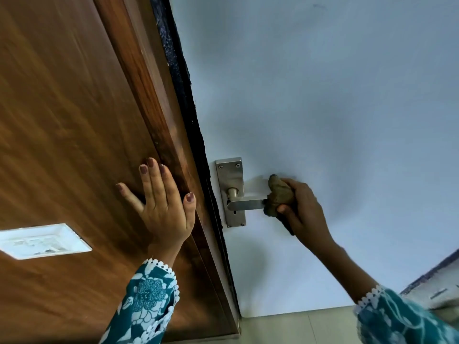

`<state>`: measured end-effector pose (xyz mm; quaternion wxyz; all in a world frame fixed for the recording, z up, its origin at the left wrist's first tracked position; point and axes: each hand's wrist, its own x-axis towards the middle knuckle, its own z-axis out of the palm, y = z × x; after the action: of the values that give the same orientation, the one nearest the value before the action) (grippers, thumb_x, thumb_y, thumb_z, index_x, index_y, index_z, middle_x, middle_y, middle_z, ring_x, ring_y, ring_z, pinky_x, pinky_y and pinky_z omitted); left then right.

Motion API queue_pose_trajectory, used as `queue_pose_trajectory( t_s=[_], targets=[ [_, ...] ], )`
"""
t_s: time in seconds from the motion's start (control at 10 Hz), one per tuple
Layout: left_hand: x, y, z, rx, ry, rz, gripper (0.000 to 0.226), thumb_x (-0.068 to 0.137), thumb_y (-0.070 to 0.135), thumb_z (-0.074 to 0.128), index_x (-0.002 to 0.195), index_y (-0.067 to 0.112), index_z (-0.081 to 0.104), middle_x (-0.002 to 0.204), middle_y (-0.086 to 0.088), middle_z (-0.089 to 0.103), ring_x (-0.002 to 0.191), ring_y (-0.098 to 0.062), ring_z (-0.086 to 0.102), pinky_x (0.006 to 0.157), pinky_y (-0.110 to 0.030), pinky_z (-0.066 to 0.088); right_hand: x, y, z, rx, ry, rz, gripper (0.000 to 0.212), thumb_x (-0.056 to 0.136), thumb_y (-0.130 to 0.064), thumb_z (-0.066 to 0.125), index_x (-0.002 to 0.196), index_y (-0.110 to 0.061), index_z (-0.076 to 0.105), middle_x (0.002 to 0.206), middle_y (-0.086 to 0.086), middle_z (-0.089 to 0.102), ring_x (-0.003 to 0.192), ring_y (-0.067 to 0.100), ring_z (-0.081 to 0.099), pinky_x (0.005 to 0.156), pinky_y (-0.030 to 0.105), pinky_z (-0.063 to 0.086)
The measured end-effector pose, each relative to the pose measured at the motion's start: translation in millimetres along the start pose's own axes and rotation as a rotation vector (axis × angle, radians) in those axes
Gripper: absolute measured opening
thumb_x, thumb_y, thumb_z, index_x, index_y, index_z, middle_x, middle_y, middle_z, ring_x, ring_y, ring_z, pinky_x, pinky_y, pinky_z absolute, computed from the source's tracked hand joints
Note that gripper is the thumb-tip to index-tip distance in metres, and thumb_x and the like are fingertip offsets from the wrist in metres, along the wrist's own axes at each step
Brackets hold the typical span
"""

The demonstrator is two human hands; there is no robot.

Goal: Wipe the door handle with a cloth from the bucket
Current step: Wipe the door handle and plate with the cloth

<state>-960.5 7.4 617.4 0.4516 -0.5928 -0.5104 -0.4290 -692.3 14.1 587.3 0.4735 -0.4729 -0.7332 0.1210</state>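
Note:
A silver lever door handle [244,203] on a steel backplate [231,175] is fixed to the pale blue door [323,108]. My right hand [304,211] grips a bunched brownish cloth [278,196] wrapped around the outer end of the lever, so that end is hidden. My left hand [161,202] lies flat with fingers spread on the brown wooden panel [62,120] beside the door edge, holding nothing. No bucket is in view.
A dark strip [188,108] runs between the wooden panel and the blue door. A white switch plate [42,240] sits on the wood at lower left. Light floor tiles [298,326] show at the bottom, and a dark-edged ledge [432,276] at lower right.

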Motion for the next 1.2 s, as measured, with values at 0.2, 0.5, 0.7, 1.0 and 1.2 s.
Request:
queue_pose_trajectory(
  t_s=[0.2, 0.5, 0.7, 1.0, 1.2],
  targets=[
    [-1.3, 0.1, 0.3, 0.005, -0.006, 0.007, 0.060, 0.098, 0.034, 0.019, 0.150, 0.006, 0.006, 0.162, -0.001, -0.006, 0.148, -0.021, 0.002, 0.114, -0.056, -0.003, -17.2, -37.2, 38.2, 0.951, 0.300, 0.607, 0.042, 0.095, -0.035, 0.042, 0.135, -0.026, 0.030, 0.099, 0.013, 0.053, 0.073, 0.028, 0.053, 0.063, 0.042, 0.052],
    [-1.4, 0.0, 0.3, 0.003, -0.018, 0.007, 0.061, 0.098, 0.034, 0.019, 0.150, 0.004, 0.006, 0.161, -0.002, -0.006, 0.148, -0.022, 0.002, 0.113, -0.059, -0.001, -0.3, -96.0, 78.6, 1.596, 0.434, 0.932, 0.030, 0.102, -0.024, 0.034, 0.131, -0.028, 0.029, 0.104, 0.011, 0.051, 0.075, 0.016, 0.055, 0.060, 0.028, 0.056],
    [-1.3, -0.6, 0.0, 0.008, -0.009, 0.006, 0.060, 0.099, 0.034, 0.020, 0.150, 0.005, 0.008, 0.162, -0.002, -0.005, 0.148, -0.022, 0.003, 0.114, -0.056, -0.002, -9.9, -120.7, 100.8, 1.540, 0.269, 0.996, 0.044, 0.100, -0.019, 0.036, 0.136, -0.038, 0.019, 0.109, -0.002, 0.054, 0.095, 0.013, 0.057, 0.061, 0.021, 0.056],
    [-1.6, -4.8, -0.3, -0.011, -0.009, 0.034, 0.061, 0.099, 0.035, 0.022, 0.150, 0.006, 0.008, 0.162, 0.000, -0.005, 0.148, -0.021, 0.003, 0.114, -0.054, -0.005, -9.7, -87.4, 79.3, 1.393, 0.355, 0.855, 0.038, 0.097, -0.008, 0.041, 0.135, -0.012, 0.033, 0.118, 0.015, 0.052, 0.109, 0.030, 0.053, 0.100, 0.049, 0.046],
    [-1.4, -3.6, -0.6, -0.002, 0.003, 0.036, 0.060, 0.099, 0.033, 0.022, 0.150, 0.004, 0.010, 0.162, -0.002, -0.003, 0.148, -0.022, 0.004, 0.114, -0.056, -0.003, -11.8, -38.4, 35.8, 1.108, 0.319, 0.762, 0.030, 0.093, -0.014, 0.051, 0.122, -0.011, 0.041, 0.105, 0.017, 0.053, 0.098, 0.036, 0.053, 0.093, 0.070, 0.040]
  ],
)
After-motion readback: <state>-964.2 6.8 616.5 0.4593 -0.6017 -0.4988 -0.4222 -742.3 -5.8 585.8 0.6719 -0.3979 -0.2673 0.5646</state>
